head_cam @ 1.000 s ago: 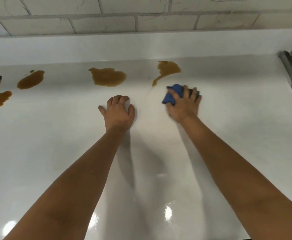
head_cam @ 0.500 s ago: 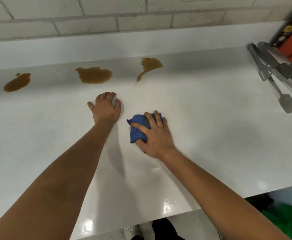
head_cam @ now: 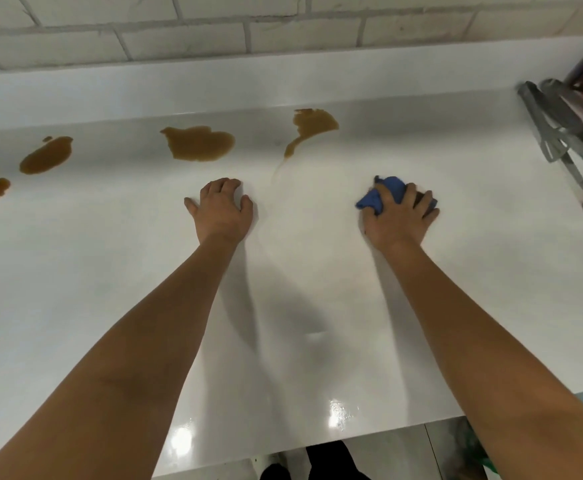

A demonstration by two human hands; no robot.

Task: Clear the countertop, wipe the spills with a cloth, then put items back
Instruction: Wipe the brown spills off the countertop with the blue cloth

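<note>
The blue cloth (head_cam: 382, 197) lies bunched on the white table (head_cam: 317, 289), right of centre, with the right hand (head_cam: 399, 216) on top, its fingers curled over the cloth and gripping it. The left hand (head_cam: 221, 207) rests on the bare table, fingers relaxed and holding nothing. Brown spills (head_cam: 198, 143) sit along the back near the tiled wall (head_cam: 179, 29). Metal tongs (head_cam: 567, 147) lie at the right edge.

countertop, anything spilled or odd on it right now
Yes. Brown puddles lie along the back of the white countertop: one with a thin trail running forward, one behind the left hand, more further left. The right hand presses the blue cloth clear of them.
</note>
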